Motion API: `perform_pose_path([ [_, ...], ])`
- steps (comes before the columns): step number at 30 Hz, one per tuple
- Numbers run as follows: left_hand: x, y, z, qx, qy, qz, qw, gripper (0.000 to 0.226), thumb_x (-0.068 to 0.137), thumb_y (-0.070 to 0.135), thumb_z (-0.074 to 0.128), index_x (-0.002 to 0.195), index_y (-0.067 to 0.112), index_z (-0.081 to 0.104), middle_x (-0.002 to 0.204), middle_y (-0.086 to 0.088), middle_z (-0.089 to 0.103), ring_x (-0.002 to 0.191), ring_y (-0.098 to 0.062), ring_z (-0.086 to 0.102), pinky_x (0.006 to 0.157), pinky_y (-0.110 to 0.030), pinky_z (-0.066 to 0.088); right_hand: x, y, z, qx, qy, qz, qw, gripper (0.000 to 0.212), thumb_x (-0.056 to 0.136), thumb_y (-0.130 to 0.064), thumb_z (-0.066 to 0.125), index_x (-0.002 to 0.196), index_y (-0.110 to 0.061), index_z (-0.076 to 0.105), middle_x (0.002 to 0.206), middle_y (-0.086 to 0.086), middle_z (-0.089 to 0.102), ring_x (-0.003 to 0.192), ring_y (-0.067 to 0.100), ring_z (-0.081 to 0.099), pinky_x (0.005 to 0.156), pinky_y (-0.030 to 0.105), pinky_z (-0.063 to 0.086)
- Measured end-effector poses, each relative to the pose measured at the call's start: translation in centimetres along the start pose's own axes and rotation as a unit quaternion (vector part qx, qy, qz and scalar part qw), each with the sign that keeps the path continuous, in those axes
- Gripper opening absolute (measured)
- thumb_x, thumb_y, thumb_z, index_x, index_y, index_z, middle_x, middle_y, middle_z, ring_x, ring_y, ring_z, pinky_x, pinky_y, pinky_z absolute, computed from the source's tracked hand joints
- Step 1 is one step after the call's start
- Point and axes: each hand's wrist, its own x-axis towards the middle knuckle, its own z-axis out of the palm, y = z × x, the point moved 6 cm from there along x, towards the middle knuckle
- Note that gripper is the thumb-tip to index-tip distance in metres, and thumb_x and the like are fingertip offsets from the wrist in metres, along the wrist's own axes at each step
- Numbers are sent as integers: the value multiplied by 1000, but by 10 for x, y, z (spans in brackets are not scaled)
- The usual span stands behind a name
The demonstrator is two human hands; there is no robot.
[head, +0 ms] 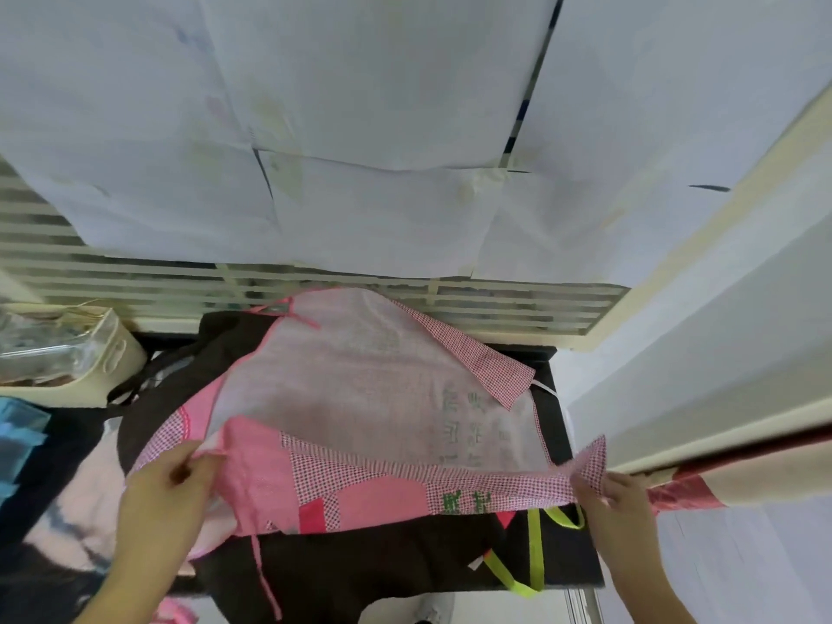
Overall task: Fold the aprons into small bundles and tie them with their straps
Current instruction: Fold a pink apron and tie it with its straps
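pink apron (pixel 360 398) spread left-to-right on table (pixel 567 556) | left hand (pixel 178 477), right hand (pixel 605 490) each pinch its near-edge ends | body lies beyond hands

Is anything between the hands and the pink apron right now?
No. Both hands already grip it: the left hand pinches the near-left edge of the pink apron, the right hand pinches the checked trim at its right corner.
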Motion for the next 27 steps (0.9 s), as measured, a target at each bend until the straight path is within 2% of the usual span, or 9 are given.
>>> perform_pose_path([
  [3, 2, 40, 0, -85, -7, 19, 996, 30, 102, 10, 58, 75, 6, 70, 72, -17, 70, 74, -38, 67, 64, -24, 51, 20, -19, 1, 34, -14, 9, 999, 28, 102, -25, 61, 88, -3, 70, 91, 7, 62, 84, 27, 59, 80, 41, 46],
  [6, 26, 83, 11, -144, -10, 57, 988, 24, 102, 6, 56, 86, 8, 73, 84, -17, 73, 77, -29, 66, 73, -32, 51, 48, -51, 2, 85, -13, 26, 996, 44, 102, -27, 59, 84, 13, 59, 74, 32, 50, 69, 27, 48, 67, 39, 38],
  [10, 86, 109, 37, -203, -40, 61, 977, 22, 104, 19, 58, 98, 24, 78, 107, -8, 78, 97, -24, 73, 99, -44, 56, 85, -79, 7, 152, 24, 35, 987, 49, 103, -30, 57, 101, 19, 58, 77, 27, 48, 74, 26, 48, 71, 43, 46],
  [13, 106, 102, 65, -194, -170, 95, 962, 53, 101, 37, 68, 150, 41, 48, 141, 14, 63, 123, -2, 61, 109, -35, 45, 96, -78, 20, 171, 34, 60, 983, 45, 105, -37, 53, 125, 3, 63, 113, 21, 69, 98, 38, 64, 91, 48, 52],
  [16, 89, 67, 73, -115, -189, 71, 973, 62, 94, 28, 78, 147, 39, 47, 134, 16, 65, 119, -5, 64, 101, -37, 50, 80, -51, 41, 57, 26, 113, 992, 69, 100, -40, 60, 155, -6, 37, 151, 21, 50, 131, 41, 54, 102, 49, 46],
  [19, 55, 6, 71, -81, -108, -41, 990, 9, 97, 11, 70, 100, 19, 72, 99, -11, 78, 77, -18, 74, 71, -35, 60, 37, -8, 70, 7, 17, 176, 984, 58, 83, -42, 64, 121, 1, 57, 114, 24, 63, 95, 38, 63, 84, 48, 53],
  [21, 29, -39, 75, -91, -105, -184, 973, 17, 102, 14, 64, 89, 4, 72, 77, -19, 77, 55, -21, 69, 54, -31, 57, 7, 18, 98, 41, -45, 246, 967, 40, 90, -36, 64, 94, 4, 58, 88, 21, 67, 75, 34, 64, 76, 49, 57],
  [24, -5, -87, 85, -150, -165, -373, 901, 29, 102, 27, 66, 101, -1, 72, 82, -21, 78, 74, -35, 76, 60, -39, 60, -37, 26, 151, 268, -167, 407, 857, 45, 104, -33, 61, 113, 10, 57, 101, 26, 72, 94, 40, 71, 76, 48, 56],
  [27, -1, -111, 86, -332, -131, -413, 838, 23, 103, 23, 63, 123, 12, 66, 112, -21, 74, 100, -40, 72, 78, -48, 57, -43, 0, 175, 411, -191, 400, 797, 41, 106, -35, 57, 125, 2, 54, 119, 23, 69, 108, 37, 68, 86, 45, 53],
])
